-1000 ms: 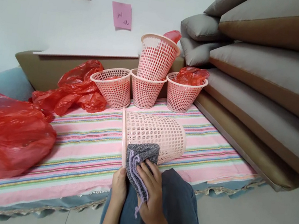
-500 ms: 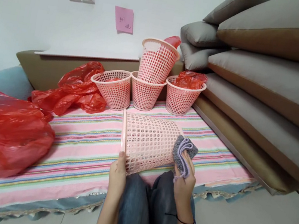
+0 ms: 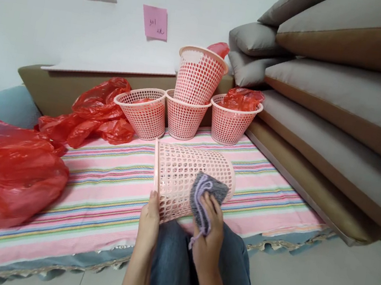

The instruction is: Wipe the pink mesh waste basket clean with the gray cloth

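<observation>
A pink perforated plastic wastebasket lies on its side before my knees, its rim to the left and its base to the right. My left hand grips the near part of the rim, thumb on the outside, its other fingers mostly hidden. In my right hand is a folded grey and lilac cloth, pressed against the side of the basket toward the base. A dark band circles my right wrist.
Behind stand a left basket, a middle basket with a tilted basket in it, and a right basket. Red plastic bags lie left on the striped cloth. Stacked cushions rise at right.
My right hand has moved left along the basket with the cloth, from its base end toward the middle. My left hand stays on the rim. The view has shifted slightly.
</observation>
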{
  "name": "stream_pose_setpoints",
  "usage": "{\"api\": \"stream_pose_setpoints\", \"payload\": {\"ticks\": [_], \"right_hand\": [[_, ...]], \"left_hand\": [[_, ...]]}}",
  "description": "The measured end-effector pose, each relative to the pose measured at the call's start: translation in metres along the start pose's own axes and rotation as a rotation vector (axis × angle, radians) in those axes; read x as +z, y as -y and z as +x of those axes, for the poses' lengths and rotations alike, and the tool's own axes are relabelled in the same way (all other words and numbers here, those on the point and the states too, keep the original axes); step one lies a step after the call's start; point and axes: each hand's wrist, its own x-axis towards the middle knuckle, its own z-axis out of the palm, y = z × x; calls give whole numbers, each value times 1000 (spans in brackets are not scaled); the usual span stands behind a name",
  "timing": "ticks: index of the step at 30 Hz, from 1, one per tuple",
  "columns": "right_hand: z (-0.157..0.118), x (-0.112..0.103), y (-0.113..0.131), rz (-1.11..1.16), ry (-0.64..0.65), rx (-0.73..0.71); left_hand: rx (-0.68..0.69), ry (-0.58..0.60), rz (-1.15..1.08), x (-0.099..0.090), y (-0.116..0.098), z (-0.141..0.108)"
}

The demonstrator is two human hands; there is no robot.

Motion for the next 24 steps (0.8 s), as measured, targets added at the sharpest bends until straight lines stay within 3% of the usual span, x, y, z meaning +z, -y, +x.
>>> {"api": "stream_pose_setpoints", "payload": {"ticks": [5,9,14,17,24], "right_hand": [[-8,17,39,-75,263,-231],[-8,19,46,-88,318,-283],[-2,8,28,-101,317,-298],[3,-3,11,-138,281,-267],[19,-33,-44,-164,95,-88]], "left_hand": [[-82,1,-135,1,-8,0],[-156,40,-300,-1,-13,0],[-139,31,-202,-3,-10,-3],[-40,62,-145,-3,-7,-6],[66,89,-51,-12,6,-7]]}}
